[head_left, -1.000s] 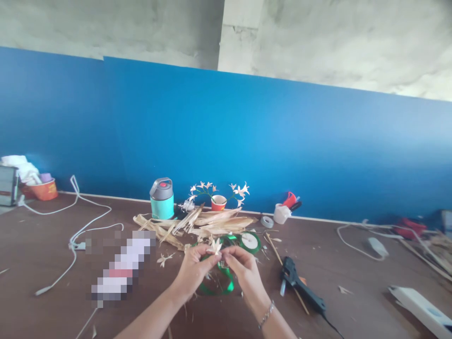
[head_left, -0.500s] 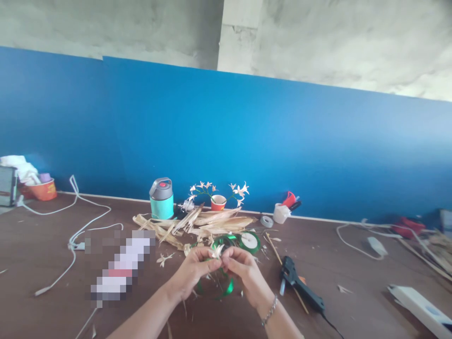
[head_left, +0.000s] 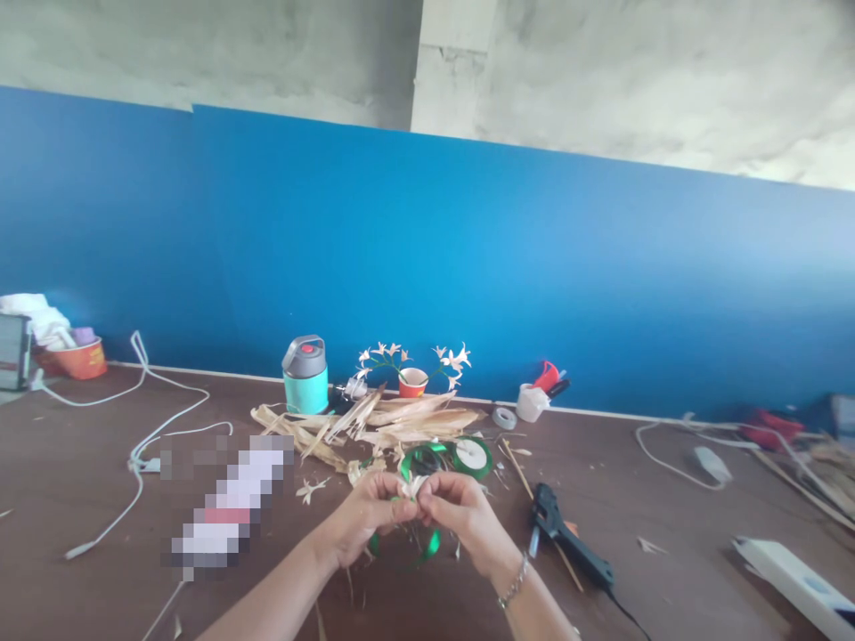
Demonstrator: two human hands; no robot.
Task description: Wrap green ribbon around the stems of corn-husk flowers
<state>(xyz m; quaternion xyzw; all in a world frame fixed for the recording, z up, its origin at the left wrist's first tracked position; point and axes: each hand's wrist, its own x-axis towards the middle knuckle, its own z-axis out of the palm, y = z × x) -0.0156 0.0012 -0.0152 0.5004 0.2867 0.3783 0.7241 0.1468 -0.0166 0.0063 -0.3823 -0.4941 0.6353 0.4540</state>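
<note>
Between my two hands is a small pale husk flower [head_left: 412,486], its petals pointing up and away from me. My left hand [head_left: 370,515] pinches it from the left with thumb and forefinger. Fingertips of my right hand [head_left: 460,512] press together on its right side; its lower end is hidden by the fingers. Green ribbon [head_left: 433,543] loops on the table under my hands, and a ribbon spool [head_left: 473,455] lies just beyond them. A loose husk flower [head_left: 311,490] rests left of my left hand. Dried corn husks [head_left: 414,418] are heaped behind.
A black glue gun [head_left: 567,539] lies right of my hands across a thin stick [head_left: 517,467]. Along the blue partition stand a turquoise flask [head_left: 306,390], a paper cup [head_left: 412,384] with flower stems, and a white cup [head_left: 532,404]. White cables [head_left: 142,427] run along the left.
My right hand has shifted slightly left, so its fingertips now meet the flower. The left hand stays nearly in place.
</note>
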